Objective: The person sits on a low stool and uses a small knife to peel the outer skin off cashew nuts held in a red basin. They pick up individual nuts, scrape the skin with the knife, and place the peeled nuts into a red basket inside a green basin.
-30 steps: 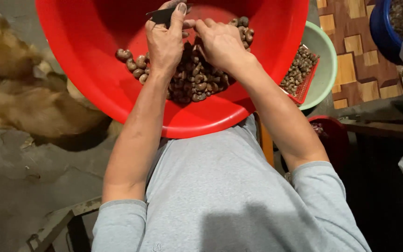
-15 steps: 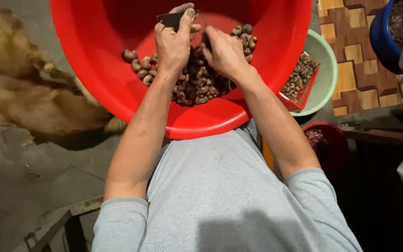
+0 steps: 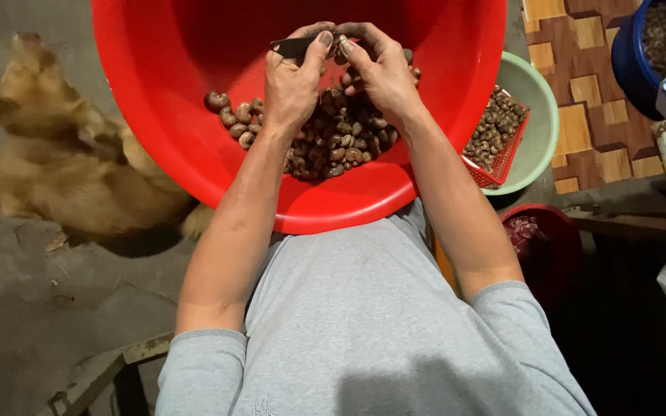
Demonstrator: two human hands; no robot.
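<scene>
- The left hand (image 3: 293,85) covers most of the dark blade (image 3: 293,48); only 1 end shows past its thumb.
- What the right hand (image 3: 375,73) pinches at its fingertips is too hidden to tell.
- Both hands hide part of the nut pile (image 3: 325,142) under them.
- The red basin (image 3: 194,154) is cut off at the top edge, beyond the hands.
- The blue tub (image 3: 645,54), far right of the right hand, is cut by the corner.
</scene>
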